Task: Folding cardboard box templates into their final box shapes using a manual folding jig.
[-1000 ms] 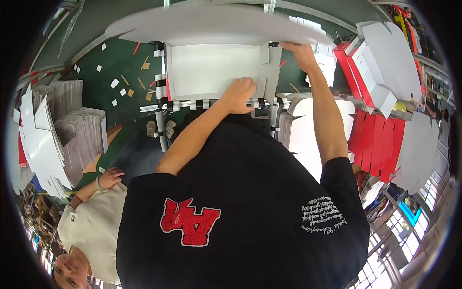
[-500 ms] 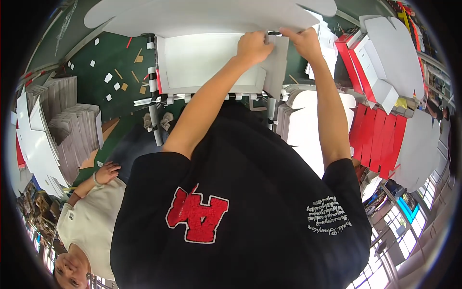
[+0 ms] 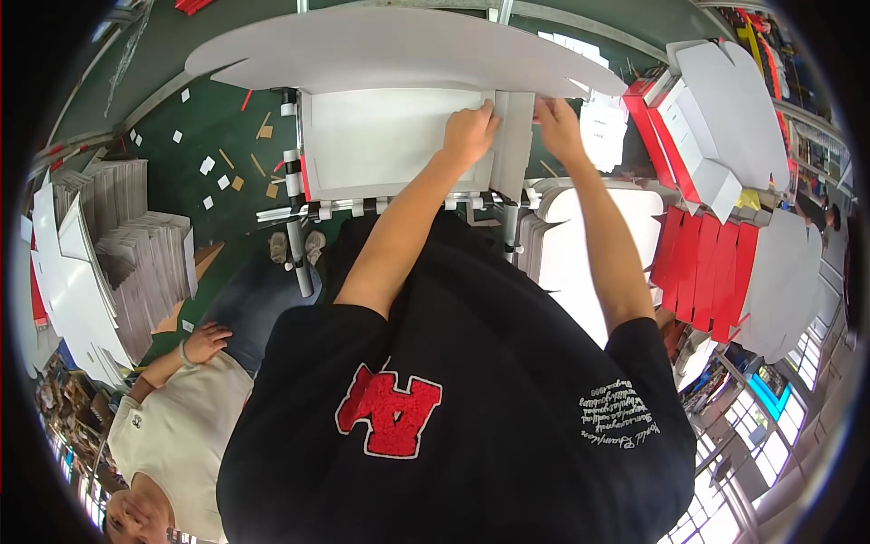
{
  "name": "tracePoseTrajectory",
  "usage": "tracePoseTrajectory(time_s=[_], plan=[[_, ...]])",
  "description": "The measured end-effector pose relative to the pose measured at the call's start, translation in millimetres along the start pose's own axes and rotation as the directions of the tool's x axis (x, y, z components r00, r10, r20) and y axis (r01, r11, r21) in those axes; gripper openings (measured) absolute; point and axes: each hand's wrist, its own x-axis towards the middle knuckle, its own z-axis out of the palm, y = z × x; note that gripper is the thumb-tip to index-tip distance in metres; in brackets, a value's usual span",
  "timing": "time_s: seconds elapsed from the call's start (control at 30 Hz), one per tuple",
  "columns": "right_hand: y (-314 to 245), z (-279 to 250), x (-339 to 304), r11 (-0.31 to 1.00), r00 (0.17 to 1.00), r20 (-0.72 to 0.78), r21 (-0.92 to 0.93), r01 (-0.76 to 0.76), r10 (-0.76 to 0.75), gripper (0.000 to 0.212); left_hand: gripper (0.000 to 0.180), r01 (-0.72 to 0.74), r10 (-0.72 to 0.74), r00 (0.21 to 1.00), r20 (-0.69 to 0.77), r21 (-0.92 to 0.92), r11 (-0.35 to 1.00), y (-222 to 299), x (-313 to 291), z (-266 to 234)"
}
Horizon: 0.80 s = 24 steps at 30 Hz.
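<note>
A partly folded white cardboard box (image 3: 390,136) rests on a metal frame in front of me, its long curved lid (image 3: 408,45) standing up at the far side. My left hand (image 3: 469,133) reaches inside, fingers closed at the box's right inner wall. The right side flap (image 3: 516,136) stands between my two hands. My right hand (image 3: 561,129) is outside, fingers bent in at the flap's outer edge, close under the lid's right end. Its fingertips are partly hidden. A bit of red shows at the box's left end.
Stacked flat cardboard blanks (image 3: 145,263) stand at the left; white blanks (image 3: 589,245) lie beneath my right forearm. Red-and-white boxes (image 3: 657,145) and red blanks (image 3: 702,272) are at the right. Paper scraps (image 3: 207,165) litter the green surface. Another person (image 3: 181,408) is at the lower left.
Both hands have moved nearer to me along the box's right side. The lid's right end now passes above my right hand. The view has shifted slightly.
</note>
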Motion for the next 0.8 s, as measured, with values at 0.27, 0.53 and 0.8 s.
tracePoseTrajectory(time_s=[0.27, 0.53, 0.8], plan=[[19, 84, -51, 0.860, 0.959, -0.205, 0.507, -0.067, 0.196, 0.044, 0.039, 0.071, -0.062, 0.997, 0.049, -0.211, 0.975, 7, -8, -13], [27, 100, -40, 0.839, 0.971, -0.145, 0.537, -0.086, 0.192, 0.049, 0.047, 0.362, -0.162, 0.932, 0.325, -0.790, 0.495, 3, -14, -10], [14, 107, -49, 0.950, 0.936, -0.278, 0.278, -0.139, 0.218, 0.042, 0.058, 0.253, -0.057, 0.940, 0.338, -0.574, 0.779, -34, -32, 28]])
